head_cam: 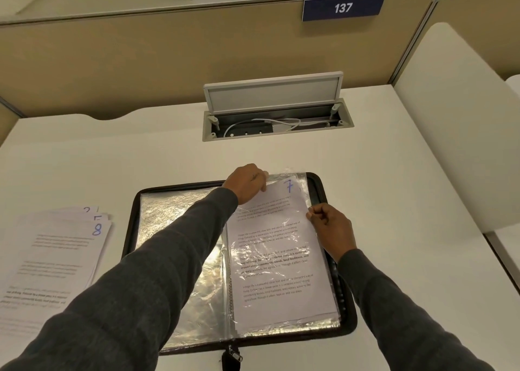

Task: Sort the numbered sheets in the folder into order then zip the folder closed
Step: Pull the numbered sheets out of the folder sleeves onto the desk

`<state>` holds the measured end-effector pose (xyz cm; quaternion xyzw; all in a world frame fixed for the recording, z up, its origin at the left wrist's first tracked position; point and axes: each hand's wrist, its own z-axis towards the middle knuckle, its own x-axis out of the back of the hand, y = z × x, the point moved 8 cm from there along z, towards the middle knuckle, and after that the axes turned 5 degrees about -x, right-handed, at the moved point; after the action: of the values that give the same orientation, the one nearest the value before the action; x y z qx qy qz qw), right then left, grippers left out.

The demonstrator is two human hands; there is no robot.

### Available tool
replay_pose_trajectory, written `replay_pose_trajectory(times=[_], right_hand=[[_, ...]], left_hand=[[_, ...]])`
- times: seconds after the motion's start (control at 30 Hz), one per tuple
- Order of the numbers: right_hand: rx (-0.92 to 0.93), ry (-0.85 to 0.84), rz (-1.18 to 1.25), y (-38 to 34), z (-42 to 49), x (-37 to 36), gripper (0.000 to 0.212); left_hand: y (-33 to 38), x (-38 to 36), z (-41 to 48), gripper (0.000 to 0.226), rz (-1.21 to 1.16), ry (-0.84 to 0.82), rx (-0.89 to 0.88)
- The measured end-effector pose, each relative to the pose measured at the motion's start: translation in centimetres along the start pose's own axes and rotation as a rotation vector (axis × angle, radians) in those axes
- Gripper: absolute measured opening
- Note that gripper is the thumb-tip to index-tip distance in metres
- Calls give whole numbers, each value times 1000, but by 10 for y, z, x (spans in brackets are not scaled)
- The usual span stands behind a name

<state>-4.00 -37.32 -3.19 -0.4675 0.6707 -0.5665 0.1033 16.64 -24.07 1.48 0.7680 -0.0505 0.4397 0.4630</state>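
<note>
A cream partition with a sign reading 137 (pixel 343 7) is standing behind the white table (pixel 394 173), where an open cable hatch (pixel 277 120) is sitting far of the work. The zip folder (pixel 320 183) is lying open near the person, its zip pull (pixel 235 356) at the near edge. A loose stack of sheets (pixel 56 258) is resting to its left, an 8 on top. The sheet marked 7 (pixel 275 247) is sitting in a clear sleeve (pixel 302 178) on the folder's right half. The left hand (pixel 247 183) is pinching the sheet's far edge, while the right hand (pixel 332 227) is gripping its right edge, fingers closed. The sheet could crease or snag if pulled unevenly against the clinging plastic.
</note>
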Motion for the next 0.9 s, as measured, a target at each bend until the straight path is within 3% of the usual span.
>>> replay_pose_trajectory(times=[0.13, 0.3, 0.43, 0.53, 0.73, 0.8, 0.9], right_hand=[[1, 0, -13, 1, -2, 0, 6], [10, -13, -18, 0, -4, 0, 7], [13, -21, -4, 0, -6, 1, 6], [17, -13, -5, 0, -7, 0, 6], [158, 10, -148, -10, -11, 0, 62], [250, 32, -247, -12, -12, -3, 54], [221, 55, -314, -13, -15, -7, 29]], left_hand=[[-3, -1, 5, 29, 81, -42, 18], [-3, -7, 6, 41, 127, -103, 23], [-5, -9, 8, 13, 150, -136, 0], [-7, -10, 11, 9, 217, -157, 11], [15, 22, 8, 12, 352, 193, -111], [20, 31, 6, 17, 386, 264, -126], [21, 42, 4, 13, 325, 310, -118]])
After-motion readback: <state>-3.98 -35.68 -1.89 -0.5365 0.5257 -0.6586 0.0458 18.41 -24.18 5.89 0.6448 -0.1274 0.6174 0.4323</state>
